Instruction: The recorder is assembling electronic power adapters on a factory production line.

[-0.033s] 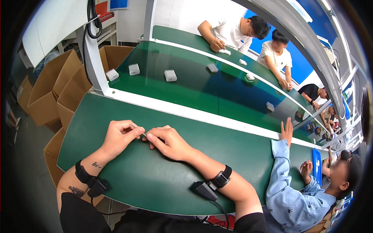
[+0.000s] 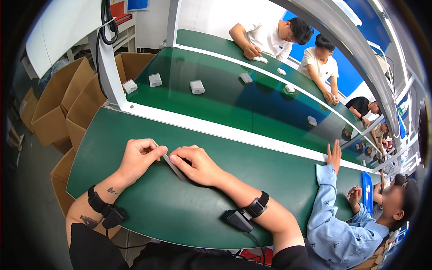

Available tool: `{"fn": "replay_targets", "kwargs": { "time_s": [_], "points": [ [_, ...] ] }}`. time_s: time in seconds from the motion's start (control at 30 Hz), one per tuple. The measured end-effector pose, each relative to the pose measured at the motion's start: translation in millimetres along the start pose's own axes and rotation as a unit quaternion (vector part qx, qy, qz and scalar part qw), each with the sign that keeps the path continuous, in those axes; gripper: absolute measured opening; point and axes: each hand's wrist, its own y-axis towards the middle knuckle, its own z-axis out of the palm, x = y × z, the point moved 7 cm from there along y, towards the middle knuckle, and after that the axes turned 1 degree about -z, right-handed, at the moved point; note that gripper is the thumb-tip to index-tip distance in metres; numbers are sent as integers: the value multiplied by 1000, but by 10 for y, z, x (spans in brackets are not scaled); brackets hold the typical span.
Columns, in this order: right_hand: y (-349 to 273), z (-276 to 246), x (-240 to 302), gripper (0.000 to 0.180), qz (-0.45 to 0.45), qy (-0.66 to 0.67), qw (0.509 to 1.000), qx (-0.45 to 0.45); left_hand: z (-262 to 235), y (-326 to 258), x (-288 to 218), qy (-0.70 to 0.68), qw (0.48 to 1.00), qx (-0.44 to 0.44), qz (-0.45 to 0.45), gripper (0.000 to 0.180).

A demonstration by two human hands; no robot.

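Note:
A thin, flat, pale grey strip (image 2: 174, 169) slants between my hands, just above the green worktop. My left hand (image 2: 139, 156) pinches its upper end between thumb and fingers. Against its middle, my right hand (image 2: 195, 164) presses thumb and fingertips together, also gripping it. What the strip is exactly, I cannot make out. Black straps with small devices sit round both my wrists.
Beyond a white rail (image 2: 202, 128) runs a green belt (image 2: 216, 108) with several small white boxes, one of them (image 2: 197, 87) ahead of me. Cardboard boxes (image 2: 58, 108) stand at left. A co-worker's blue sleeve (image 2: 326, 198) reaches in at right, beside a blue tray (image 2: 366, 191). People work across the belt.
The strip has turned so that its flat length now shows below my fingers. My hands stay almost in place. The co-worker's raised hand at right has shifted slightly.

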Motion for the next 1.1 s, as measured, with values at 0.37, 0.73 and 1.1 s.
{"fn": "replay_targets", "kwargs": {
  "time_s": [0.37, 0.73, 1.1],
  "points": [
    [795, -1938, -1112, 48, 169, -451, 835, -268, 3, -4, 8, -69, 994, -51, -66, 17],
    [825, -2412, -2075, 49, 367, -384, 781, -326, 44, 9, -2, -19, 999, 7, -29, 15],
    [768, -1837, 99, 69, -117, 410, 896, -124, 33, 15, 73, -13, 998, 33, -46, 16]
  ]
}}
